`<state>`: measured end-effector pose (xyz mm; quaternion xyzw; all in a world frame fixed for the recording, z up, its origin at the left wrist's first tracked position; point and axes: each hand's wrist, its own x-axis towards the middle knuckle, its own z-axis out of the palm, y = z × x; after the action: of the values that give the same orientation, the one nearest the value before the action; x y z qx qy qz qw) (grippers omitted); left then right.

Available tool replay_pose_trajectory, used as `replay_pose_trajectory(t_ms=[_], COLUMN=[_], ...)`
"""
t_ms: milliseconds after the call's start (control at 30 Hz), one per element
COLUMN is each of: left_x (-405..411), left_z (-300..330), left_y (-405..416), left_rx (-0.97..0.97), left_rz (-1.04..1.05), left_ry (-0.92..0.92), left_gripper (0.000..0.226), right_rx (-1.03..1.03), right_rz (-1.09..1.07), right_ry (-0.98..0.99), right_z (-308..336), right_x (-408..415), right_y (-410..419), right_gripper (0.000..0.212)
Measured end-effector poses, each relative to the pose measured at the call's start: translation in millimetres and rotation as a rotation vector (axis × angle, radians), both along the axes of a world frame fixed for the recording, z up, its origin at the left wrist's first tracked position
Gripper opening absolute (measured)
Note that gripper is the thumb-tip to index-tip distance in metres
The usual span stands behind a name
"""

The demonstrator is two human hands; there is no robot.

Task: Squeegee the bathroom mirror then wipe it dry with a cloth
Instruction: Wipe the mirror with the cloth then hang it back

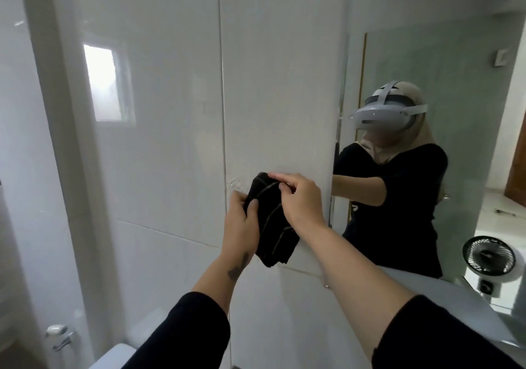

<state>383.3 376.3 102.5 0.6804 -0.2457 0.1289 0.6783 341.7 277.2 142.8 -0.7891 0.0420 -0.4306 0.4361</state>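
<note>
Black cloth hangs clamped between both hands, long axis near vertical. Left hand fingers grip its left edge; right hand fingertips pinch the top. Mirror lies right of the fingers, nearer the right hand.

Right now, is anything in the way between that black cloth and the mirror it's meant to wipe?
Nothing visible blocks it. Both the left hand and right hand grip the black cloth in front of the white tiled wall. The mirror lies to the right, with open air between. A small fan shows low in its reflection.
</note>
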Motion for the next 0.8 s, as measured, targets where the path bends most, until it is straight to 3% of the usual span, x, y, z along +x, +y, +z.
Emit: replay_pose_trajectory(t_ms=[167, 333, 533, 800], left_x=[-47.6, -84.3, -92.9, -59.6], left_z=[61.5, 108.3, 160.8, 159.0], left_y=[-12.2, -30.6, -47.0, -91.3], left_rx=[-0.147, -0.118, -0.015, 0.311], left_rz=[-0.252, -0.357, -0.255, 0.019], left_ry=[-0.022, -0.170, -0.405, -0.570], left_gripper=[0.010, 0.010, 0.017, 0.037], right_rx=[-0.142, -0.219, -0.491, -0.824], right_rz=[0.064, -0.057, -0.346, -0.831], right_ry=[-0.028, -0.134, -0.246, -0.262], right_z=[33.9, 74.7, 144.8, 263.0], right_x=[-49.8, -95.4, -120.1, -94.2], right_y=[-4.4, -25.3, -57.2, -69.3], right_gripper=[0.037, 0.040, 0.041, 0.062])
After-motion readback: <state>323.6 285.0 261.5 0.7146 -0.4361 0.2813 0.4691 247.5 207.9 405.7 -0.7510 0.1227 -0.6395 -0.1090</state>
